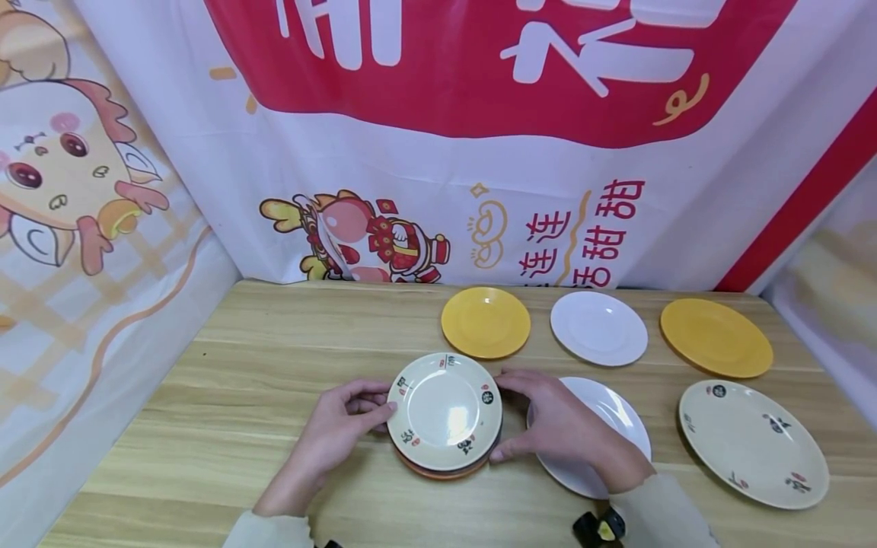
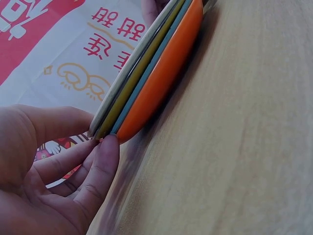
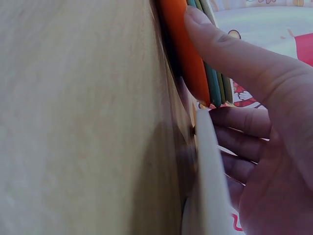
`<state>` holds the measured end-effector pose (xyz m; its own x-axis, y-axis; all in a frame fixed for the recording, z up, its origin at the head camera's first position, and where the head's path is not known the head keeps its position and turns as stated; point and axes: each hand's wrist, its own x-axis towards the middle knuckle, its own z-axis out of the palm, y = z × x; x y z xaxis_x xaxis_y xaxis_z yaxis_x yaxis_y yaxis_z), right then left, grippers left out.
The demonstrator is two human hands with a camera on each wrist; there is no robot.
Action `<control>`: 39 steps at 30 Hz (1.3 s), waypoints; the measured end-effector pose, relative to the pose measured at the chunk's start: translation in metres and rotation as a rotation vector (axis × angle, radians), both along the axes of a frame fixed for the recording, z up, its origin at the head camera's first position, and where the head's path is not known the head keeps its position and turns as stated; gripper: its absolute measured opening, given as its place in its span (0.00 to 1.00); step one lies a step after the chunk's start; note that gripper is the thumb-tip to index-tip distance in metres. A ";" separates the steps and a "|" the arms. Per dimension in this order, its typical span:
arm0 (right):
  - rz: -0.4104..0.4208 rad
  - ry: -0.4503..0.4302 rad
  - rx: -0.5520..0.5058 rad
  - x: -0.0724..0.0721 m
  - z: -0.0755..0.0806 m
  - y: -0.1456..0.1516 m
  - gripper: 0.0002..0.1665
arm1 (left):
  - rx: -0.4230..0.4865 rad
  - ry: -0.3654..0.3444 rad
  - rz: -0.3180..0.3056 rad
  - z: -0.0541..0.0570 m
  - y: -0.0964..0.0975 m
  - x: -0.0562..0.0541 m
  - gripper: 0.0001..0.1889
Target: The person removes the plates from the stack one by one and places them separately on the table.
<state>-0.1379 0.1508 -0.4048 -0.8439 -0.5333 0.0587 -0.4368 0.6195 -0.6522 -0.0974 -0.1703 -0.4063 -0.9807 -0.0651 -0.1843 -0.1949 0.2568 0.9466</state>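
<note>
I am clamping the near-round stack of plates (image 1: 444, 407) from both sides. My left hand (image 1: 348, 417) is pinching its left rim, the thumb pressing near the bottom edge and the index finger bending over the top one. My right hand (image 1: 558, 420) is gripping the opposite side, the thumb lying against the lower rim and the fingers reaching round behind. A cream plate with small dark and red marks is topping the pile; beneath it an olive layer (image 2: 140, 68), a teal layer (image 2: 151, 68) and an orange base (image 2: 169, 68) are showing. Whether that base is touching the wooden table (image 1: 274, 335), I cannot tell.

Beyond my grip, a white plate (image 1: 620, 411) is lying partly under my right hand. A round yellow plate (image 1: 486, 323) is sitting just behind the stack, with another white plate (image 1: 599, 329) beside it. Farther right, a yellow oval plate (image 1: 716, 337) is lying behind a cream oval plate (image 1: 754, 444). A printed cloth (image 1: 411, 167) is hanging at the back.
</note>
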 end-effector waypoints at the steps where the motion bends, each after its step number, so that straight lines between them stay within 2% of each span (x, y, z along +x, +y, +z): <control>1: 0.005 -0.002 -0.017 0.000 0.000 -0.001 0.59 | 0.002 -0.001 0.001 0.000 0.000 0.000 0.20; 5: 0.025 -0.005 -0.066 0.000 0.001 -0.002 0.61 | 0.001 -0.002 0.003 -0.001 0.001 0.000 0.20; 16: 0.010 -0.009 -0.075 0.001 0.001 -0.002 0.58 | 0.004 -0.002 -0.001 0.001 0.001 0.000 0.20; 25: 0.008 -0.067 -0.082 0.000 0.003 -0.003 0.58 | 0.031 0.015 -0.009 -0.002 0.004 0.000 0.19; 32: 0.009 -0.074 -0.082 0.000 0.002 -0.002 0.59 | 0.011 0.024 0.022 -0.001 0.007 0.002 0.13; 35: 0.007 -0.069 -0.077 0.001 0.001 -0.001 0.59 | -0.007 0.027 0.028 0.002 0.008 0.002 0.11; 39: -0.012 -0.078 -0.067 0.001 0.001 -0.002 0.59 | -0.124 0.078 0.021 0.004 0.008 0.002 0.11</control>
<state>-0.1369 0.1486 -0.4040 -0.8537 -0.5201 0.0274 -0.3755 0.5782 -0.7244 -0.0951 -0.1627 -0.4026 -0.9900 -0.1028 -0.0964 -0.1280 0.3693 0.9204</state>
